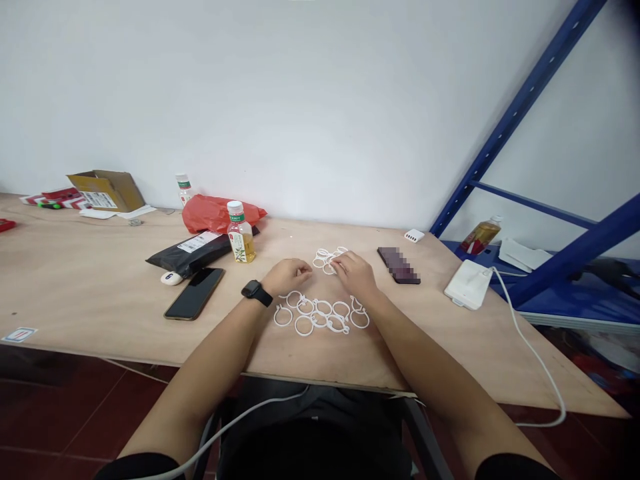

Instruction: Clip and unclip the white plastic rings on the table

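Note:
Several white plastic curtain rings with small eyelets lie in a loose near group (pixel 323 308) on the wooden table, between my forearms. A smaller far group of the same rings (pixel 319 263) sits beyond, beside my right fingertips. My right hand (pixel 356 272) is closed in a pinch at the edge of that far group, on a white curtain ring (pixel 329 269). Left of it, my left hand (pixel 289 276) hovers just past the near group with its fingers curled in. Whatever those fingers hold, if anything, is hidden. A black watch is on my left wrist.
To the left are a phone (pixel 194 294), a black parcel (pixel 200 252), a drink bottle (pixel 241 233) and a red bag (pixel 210 212). On the right lie another phone (pixel 399 265) and a white power bank (pixel 468 284) with a cable. A blue rack (pixel 515 120) stands at the right edge.

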The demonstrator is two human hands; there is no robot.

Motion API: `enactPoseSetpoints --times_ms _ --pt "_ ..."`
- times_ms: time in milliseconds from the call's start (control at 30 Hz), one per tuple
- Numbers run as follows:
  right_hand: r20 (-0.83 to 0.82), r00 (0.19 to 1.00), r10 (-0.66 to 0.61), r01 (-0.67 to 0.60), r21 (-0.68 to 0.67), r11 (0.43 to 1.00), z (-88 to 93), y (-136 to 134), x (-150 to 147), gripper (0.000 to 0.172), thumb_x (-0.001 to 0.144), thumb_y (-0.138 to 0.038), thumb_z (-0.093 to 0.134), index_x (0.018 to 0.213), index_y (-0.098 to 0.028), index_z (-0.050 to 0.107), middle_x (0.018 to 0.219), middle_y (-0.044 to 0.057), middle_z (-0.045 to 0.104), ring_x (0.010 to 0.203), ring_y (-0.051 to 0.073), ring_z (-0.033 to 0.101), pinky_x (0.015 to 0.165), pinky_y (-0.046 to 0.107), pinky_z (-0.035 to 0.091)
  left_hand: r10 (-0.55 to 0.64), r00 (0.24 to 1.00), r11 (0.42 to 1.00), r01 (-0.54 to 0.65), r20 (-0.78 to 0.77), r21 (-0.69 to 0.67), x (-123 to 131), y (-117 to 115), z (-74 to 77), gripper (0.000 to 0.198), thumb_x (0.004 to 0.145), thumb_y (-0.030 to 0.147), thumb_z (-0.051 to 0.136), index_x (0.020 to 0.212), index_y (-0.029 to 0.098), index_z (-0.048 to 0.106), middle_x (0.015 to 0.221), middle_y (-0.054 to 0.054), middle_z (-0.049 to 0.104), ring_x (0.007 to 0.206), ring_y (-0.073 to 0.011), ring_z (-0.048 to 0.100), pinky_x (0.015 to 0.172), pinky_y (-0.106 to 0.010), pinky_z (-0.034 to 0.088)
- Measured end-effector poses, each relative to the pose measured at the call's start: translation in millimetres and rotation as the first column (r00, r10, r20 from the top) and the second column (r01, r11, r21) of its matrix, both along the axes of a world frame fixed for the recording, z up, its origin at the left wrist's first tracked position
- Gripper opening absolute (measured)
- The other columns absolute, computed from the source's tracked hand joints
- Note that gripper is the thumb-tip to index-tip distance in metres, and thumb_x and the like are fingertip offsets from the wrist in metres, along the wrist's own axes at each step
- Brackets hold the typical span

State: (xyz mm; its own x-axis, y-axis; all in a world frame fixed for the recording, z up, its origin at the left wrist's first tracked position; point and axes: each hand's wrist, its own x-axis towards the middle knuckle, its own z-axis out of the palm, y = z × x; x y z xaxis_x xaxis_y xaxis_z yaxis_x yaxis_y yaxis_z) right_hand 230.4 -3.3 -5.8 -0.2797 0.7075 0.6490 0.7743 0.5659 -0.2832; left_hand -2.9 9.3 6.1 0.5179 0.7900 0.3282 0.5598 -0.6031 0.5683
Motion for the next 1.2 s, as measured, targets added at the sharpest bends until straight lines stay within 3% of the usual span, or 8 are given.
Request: enactPoseSetpoints --times_ms 133,233,333,467,600,800,1000,1200 --pt "0.007 0.983 -0.185 0.185 -0.041 0.982 -5.0 8 11 0.018 0.092 -0.031 0.056 0.101 -0.022 0.069 0.096 0.006 0.07 0.09 0.022 0.064 0.078 0.032 0.046 -0.089 0.989 0.935 0.042 -0.119 -0.351 -25 9 -1.3 0.028 0.073 0.034 0.066 0.092 0.013 0.072 0.077 -0.003 0.07 0.063 -0.0129 0.058 0.058 -0.022 0.042" --pt "0.011 0.987 -0.163 0.163 -0.088 0.983 -9.2 9 11 0.016 0.09 -0.03 0.057 0.098 -0.023 0.07 0.095 0.004 0.07 0.09 0.02 0.064 0.077 0.031 0.046 -0.137 0.977 0.898 0.052 -0.164 -0.437 -32 13 -6.2 0.037 0.064 0.032 0.072 0.096 0.013 0.071 0.076 -0.002 0.068 0.062 -0.0125 0.058 0.056 -0.02 0.042" --pt "0.02 0.994 -0.105 0.106 -0.115 0.988 -10.5 7 7 0.016 0.091 -0.03 0.056 0.099 -0.024 0.069 0.096 0.003 0.071 0.088 0.019 0.064 0.075 0.03 0.046 -0.118 0.973 0.929 0.037 -0.2 -0.368 -29 14 -10.1 0.035 0.062 0.028 0.07 0.094 0.013 0.072 0.081 -0.003 0.07 0.068 -0.0138 0.06 0.059 -0.02 0.044" --pt "0.065 0.998 -0.01 0.019 -0.142 0.99 -10.2 3 1 0.015 0.091 -0.029 0.056 0.095 -0.024 0.07 0.096 0.003 0.071 0.088 0.018 0.063 0.077 0.029 0.045 -0.078 0.957 0.984 0.029 -0.278 -0.177 -20 15 -13.2 0.02 0.071 0.021 0.059 0.082 0.014 0.074 0.076 -0.004 0.071 0.066 -0.0142 0.06 0.061 -0.022 0.042" --pt "0.074 0.993 0.088 -0.072 -0.194 0.978 -11.8 0 -3 0.014 0.09 -0.029 0.057 0.094 -0.024 0.07 0.097 0.003 0.072 0.086 0.017 0.064 0.077 0.029 0.045 -0.024 0.952 0.999 0.011 -0.305 -0.045 -18 16 -13.5 0.023 0.076 0.019 0.053 0.081 0.015 0.075 0.08 -0.006 0.073 0.07 -0.0154 0.061 0.066 -0.024 0.043" --pt "0.111 0.974 0.199 -0.163 -0.271 0.949 -11.7 -4 -12 0.017 0.09 -0.028 0.058 0.101 -0.022 0.07 0.099 0.005 0.071 0.091 0.018 0.064 0.081 0.03 0.045 -0.078 0.967 0.992 0.051 -0.241 -0.116 -18 12 -9.3 0.025 0.078 0.03 0.06 0.092 0.016 0.076 0.092 -0.006 0.074 0.081 -0.0168 0.065 0.074 -0.022 0.046" --pt "0.194 0.928 0.319 -0.229 -0.382 0.896 -7.1 -16 -28 0.028 0.087 -0.042 0.063 0.108 -0.025 0.069 0.1 0.005 0.07 0.093 0.02 0.063 0.078 0.029 0.045 -0.094 0.967 0.992 0.071 -0.235 -0.107 -10 8 -13.1 0.017 0.078 0.025 0.059 0.082 0.016 0.073 0.081 -0.004 0.072 0.074 -0.0151 0.062 0.069 -0.023 0.044" --pt "0.201 0.94 0.277 -0.192 -0.36 0.913 -5.9 -18 -30 0.019 0.087 -0.038 0.064 0.098 -0.025 0.071 0.096 0.004 0.069 0.087 0.019 0.063 0.075 0.028 0.044 -0.044 0.983 0.995 0.027 -0.176 -0.093 -11 9 -14.4 0.018 0.083 0.027 0.055 0.084 0.016 0.07 0.08 -0.004 0.07 0.069 -0.0152 0.059 0.065 -0.025 0.042"
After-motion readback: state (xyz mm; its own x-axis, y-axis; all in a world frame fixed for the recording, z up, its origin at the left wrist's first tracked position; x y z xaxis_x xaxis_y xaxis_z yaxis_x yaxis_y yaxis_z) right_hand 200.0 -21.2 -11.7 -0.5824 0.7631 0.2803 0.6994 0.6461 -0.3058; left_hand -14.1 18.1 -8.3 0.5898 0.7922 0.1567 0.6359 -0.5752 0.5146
